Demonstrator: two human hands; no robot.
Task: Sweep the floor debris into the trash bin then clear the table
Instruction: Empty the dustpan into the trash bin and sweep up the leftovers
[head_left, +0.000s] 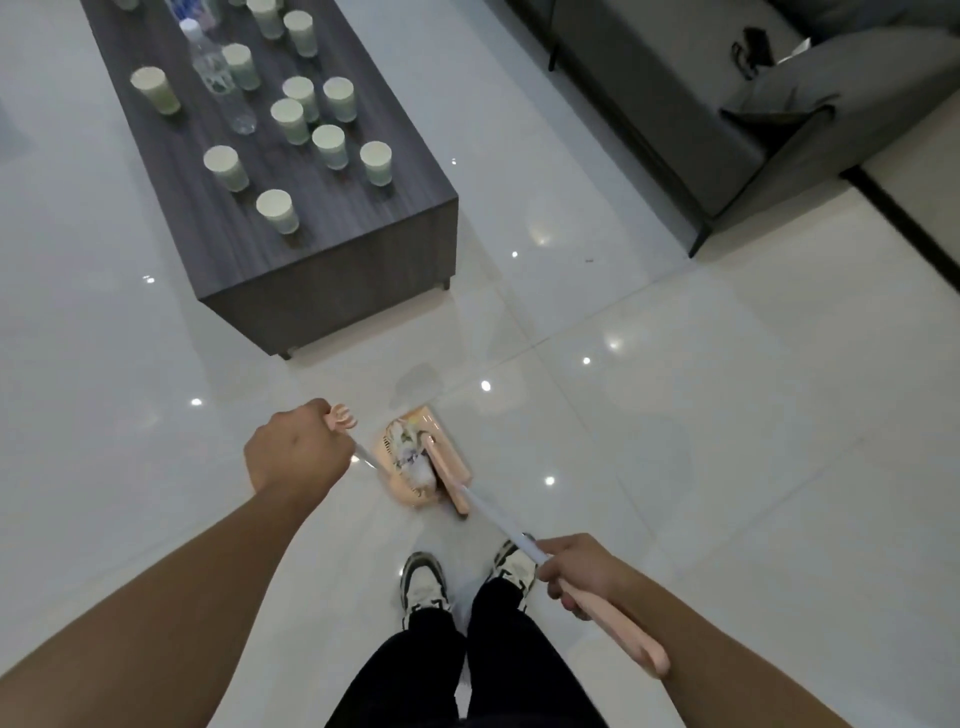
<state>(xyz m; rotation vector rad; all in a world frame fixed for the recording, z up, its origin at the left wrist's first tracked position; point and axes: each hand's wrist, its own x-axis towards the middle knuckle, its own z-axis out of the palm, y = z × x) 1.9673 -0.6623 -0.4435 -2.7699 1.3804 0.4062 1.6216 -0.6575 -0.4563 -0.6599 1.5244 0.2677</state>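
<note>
A pink dustpan (400, 491) rests on the white tiled floor just ahead of my shoes, with crumpled paper debris (410, 452) lying in it. My left hand (296, 449) grips the top of the dustpan's long handle. My right hand (576, 569) grips the pink grip of the broom handle (501, 525), and the pink broom head (447, 475) lies against the debris at the pan's right side. The dark wooden coffee table (332, 280) stands beyond, bearing several paper cups (278, 210) and a clear water bottle (221, 78). No trash bin is in view.
A grey sofa (727, 109) runs along the upper right, with a dark item on its seat. A small dark speck (588, 258) lies on the floor between table and sofa. Glossy white tiles spread out on all sides of me.
</note>
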